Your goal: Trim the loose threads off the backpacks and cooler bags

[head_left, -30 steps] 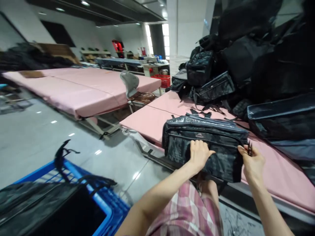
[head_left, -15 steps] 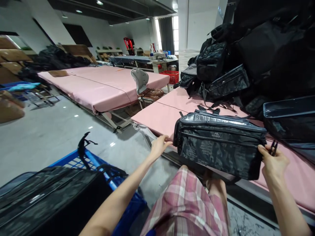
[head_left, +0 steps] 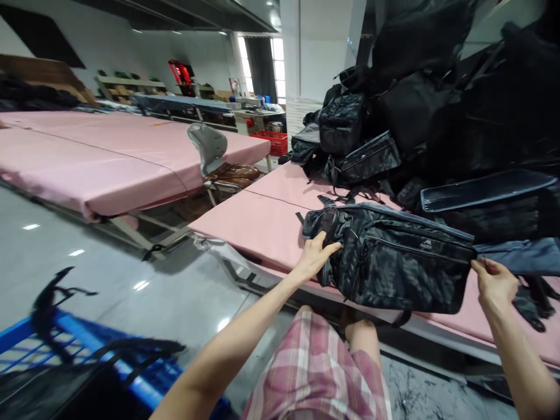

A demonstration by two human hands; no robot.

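A black camouflage-patterned bag (head_left: 394, 262) wrapped in clear plastic lies at the front edge of the pink-covered table (head_left: 258, 221). My left hand (head_left: 315, 256) rests on the bag's left end with fingers stretched out. My right hand (head_left: 496, 284) pinches the bag's right end, fingers closed on the edge. Earlier frames showed a small dark tool in this hand; it is not visible now.
A tall heap of black bags (head_left: 437, 105) fills the table behind. A blue wire cart (head_left: 87, 361) with black bags stands at lower left. A grey chair (head_left: 210, 149) sits between this table and another pink table (head_left: 109, 157). The floor is glossy grey.
The bag has turned so its left end faces me and it lies lower on the table. My left hand went from beside the bag onto its left end.
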